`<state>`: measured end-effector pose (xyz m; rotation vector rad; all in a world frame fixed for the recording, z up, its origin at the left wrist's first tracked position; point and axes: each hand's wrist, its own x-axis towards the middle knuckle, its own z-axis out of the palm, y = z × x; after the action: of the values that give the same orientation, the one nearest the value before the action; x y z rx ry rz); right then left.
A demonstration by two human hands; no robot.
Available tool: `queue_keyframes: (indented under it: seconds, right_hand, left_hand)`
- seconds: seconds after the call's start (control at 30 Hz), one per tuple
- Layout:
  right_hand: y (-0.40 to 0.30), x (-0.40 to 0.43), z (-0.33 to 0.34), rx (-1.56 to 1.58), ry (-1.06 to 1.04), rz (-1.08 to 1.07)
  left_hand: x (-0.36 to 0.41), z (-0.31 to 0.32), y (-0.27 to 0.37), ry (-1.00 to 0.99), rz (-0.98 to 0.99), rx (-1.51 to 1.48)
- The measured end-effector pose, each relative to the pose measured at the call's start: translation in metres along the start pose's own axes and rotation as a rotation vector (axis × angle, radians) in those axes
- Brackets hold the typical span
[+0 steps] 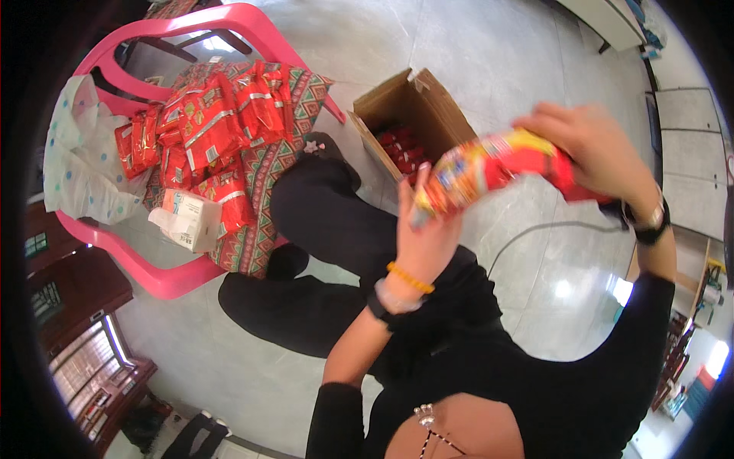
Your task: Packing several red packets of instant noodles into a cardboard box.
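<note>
In both hands, above my lap, is a shiny red and yellow snack packet [459,178], blurred by motion. My left hand [430,229] grips its lower end, and my right hand [590,149] holds the red upper end. Beneath and beyond the packet stands an open cardboard box [453,109] on the floor, with several small red packets [403,150] inside. A heap of red foil packets [209,129] lies on the patterned cloth [261,189] covering the seat of a pink plastic chair [229,17].
A white paper packet [198,221] and a translucent dotted plastic bag [86,155] rest on the chair's near and left sides. A dark cable [536,228] crosses the tiled floor at the right. Dark wooden furniture [86,287] stands at the lower left.
</note>
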<state>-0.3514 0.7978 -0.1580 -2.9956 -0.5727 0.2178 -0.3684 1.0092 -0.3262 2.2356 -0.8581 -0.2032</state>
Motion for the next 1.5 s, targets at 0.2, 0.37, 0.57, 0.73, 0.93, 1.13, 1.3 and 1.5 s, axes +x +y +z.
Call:
queue_keyframes:
  seconds: [0.2,0.37,0.57,0.73,0.93,1.13,1.3,1.5]
  right_hand:
    - [0.020,0.047,0.074,-0.017,-0.108,0.044]
    - [0.023,0.055,0.112,0.040,-0.145,0.107]
    - [0.009,0.065,0.135,-0.069,-0.213,0.137]
    - [0.010,0.067,0.164,-0.200,-0.351,0.093]
    - [-0.024,0.075,0.249,-0.302,-0.512,-0.155]
    - [-0.032,0.065,0.324,-0.320,-0.898,-0.249]
    - [-0.041,0.064,0.380,-0.391,-1.030,-0.370]
    - [-0.010,0.081,0.365,-0.203,-1.067,-0.251]
  left_hand:
    - [0.003,0.065,-0.017,-0.121,-0.080,0.418]
    - [-0.017,0.075,-0.013,-0.192,-0.056,0.116]
    - [-0.009,0.090,-0.027,0.055,-0.111,0.652]
    - [-0.016,0.076,-0.010,-0.112,0.072,0.483]
    - [-0.058,0.087,-0.015,-0.328,0.078,0.444]
    - [-0.063,0.087,-0.021,-0.340,-0.002,0.446]
    - [-0.065,0.085,-0.018,-0.413,-0.046,0.477]
    - [-0.066,0.088,-0.029,-0.343,-0.001,0.461]
